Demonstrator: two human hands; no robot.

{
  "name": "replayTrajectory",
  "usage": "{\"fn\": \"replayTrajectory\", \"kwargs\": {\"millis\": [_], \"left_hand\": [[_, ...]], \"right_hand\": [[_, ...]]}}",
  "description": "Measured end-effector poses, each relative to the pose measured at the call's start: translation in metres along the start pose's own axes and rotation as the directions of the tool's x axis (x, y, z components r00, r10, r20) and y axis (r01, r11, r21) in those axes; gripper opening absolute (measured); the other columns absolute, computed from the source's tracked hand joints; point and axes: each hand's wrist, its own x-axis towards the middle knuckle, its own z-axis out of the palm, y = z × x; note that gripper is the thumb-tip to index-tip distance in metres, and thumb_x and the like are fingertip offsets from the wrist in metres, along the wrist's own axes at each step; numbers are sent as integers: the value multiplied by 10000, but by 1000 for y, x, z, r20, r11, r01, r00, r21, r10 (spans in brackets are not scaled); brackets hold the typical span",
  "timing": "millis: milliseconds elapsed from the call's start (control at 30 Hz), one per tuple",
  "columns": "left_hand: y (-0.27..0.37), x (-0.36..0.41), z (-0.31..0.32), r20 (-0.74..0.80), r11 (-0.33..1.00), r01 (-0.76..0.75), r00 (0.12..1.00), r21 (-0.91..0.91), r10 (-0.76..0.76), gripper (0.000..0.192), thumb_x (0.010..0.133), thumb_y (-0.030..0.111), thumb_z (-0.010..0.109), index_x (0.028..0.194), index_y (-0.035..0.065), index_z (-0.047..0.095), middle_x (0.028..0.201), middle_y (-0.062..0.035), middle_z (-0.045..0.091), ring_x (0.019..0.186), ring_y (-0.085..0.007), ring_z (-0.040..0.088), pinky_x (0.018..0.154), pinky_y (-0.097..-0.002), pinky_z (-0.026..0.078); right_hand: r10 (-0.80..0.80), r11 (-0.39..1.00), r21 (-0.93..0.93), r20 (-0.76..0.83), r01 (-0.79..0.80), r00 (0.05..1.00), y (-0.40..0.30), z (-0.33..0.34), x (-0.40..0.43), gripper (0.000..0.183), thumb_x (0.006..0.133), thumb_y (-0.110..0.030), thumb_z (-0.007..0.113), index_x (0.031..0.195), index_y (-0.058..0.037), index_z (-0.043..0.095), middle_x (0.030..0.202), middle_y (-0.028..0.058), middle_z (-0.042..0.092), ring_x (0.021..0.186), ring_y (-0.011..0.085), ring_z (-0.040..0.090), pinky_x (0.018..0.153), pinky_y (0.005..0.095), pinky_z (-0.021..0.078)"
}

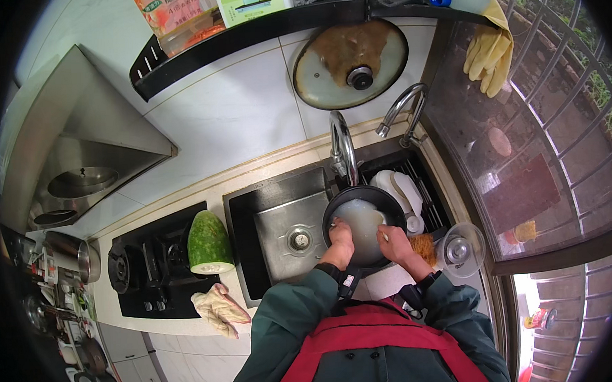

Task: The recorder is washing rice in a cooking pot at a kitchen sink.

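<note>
A dark round pan (330,210) holding cloudy, whitish water stands at the right side of the sink, below the chrome faucet (344,148). Inside its left part is my left hand (342,239), its fingers bent at the waterline; whether they grip anything cannot be told. My right hand (396,242) is at the pan's right side, its fingers curled around a small pale thing that is mostly hidden. A light object with a curved edge shows in the water near my right fingers. The pan's handle points toward me.
The steel sink basin (281,217) lies left of the pan. White dishes (400,187) sit in a rack at right, near a brown scrubber (424,248) and a glass lid (459,251). A cut winter melon (209,241) and an oven mitt (220,310) are beside the gas stove (155,264).
</note>
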Motion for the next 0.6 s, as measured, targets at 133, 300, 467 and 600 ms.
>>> {"fn": "replayTrajectory", "kwargs": {"millis": [133, 300, 467, 600], "left_hand": [[-13, 5, 13, -33, 971, -166, 984, 171, 174, 432, 880, 387, 329, 1063, 32, 492, 988, -98, 544, 843, -239, 532, 693, -382, 442], [-26, 14, 9, -7, 996, 20, 1000, 92, -19, 453, 894, 362, 295, 1145, 12, 435, 1127, -125, 491, 967, -254, 512, 807, -402, 424], [-8, -35, 32, 347, 920, 337, 902, -198, -255, 534, 880, 458, 211, 1014, 33, 506, 955, -108, 559, 838, -307, 532, 736, -474, 426], [13, -56, 32, 408, 876, 304, 902, -374, -139, 460, 838, 527, 279, 783, 138, 519, 708, -5, 525, 650, -206, 499, 584, -343, 419]], "right_hand": [[102, 982, 158, -8, -100, 995, 22, 4, -5, 178, 755, -126, 546, 844, 27, 544, 700, 171, 572, 652, 269, 568, 563, 333, 424], [473, 326, 821, 287, -468, 833, 22, 8, -4, 188, 775, -167, 583, 921, -53, 551, 652, 0, 495, 560, 58, 432, 462, 214, 352], [-127, 865, 477, -87, 153, 988, -3, -5, -35, 215, 806, -115, 506, 964, 27, 538, 759, 138, 594, 661, 200, 564, 623, 267, 429], [-329, 917, 283, 131, 282, 935, -54, -37, -47, 175, 748, -14, 499, 916, 35, 509, 767, 228, 524, 708, 374, 521, 637, 351, 434]]}}
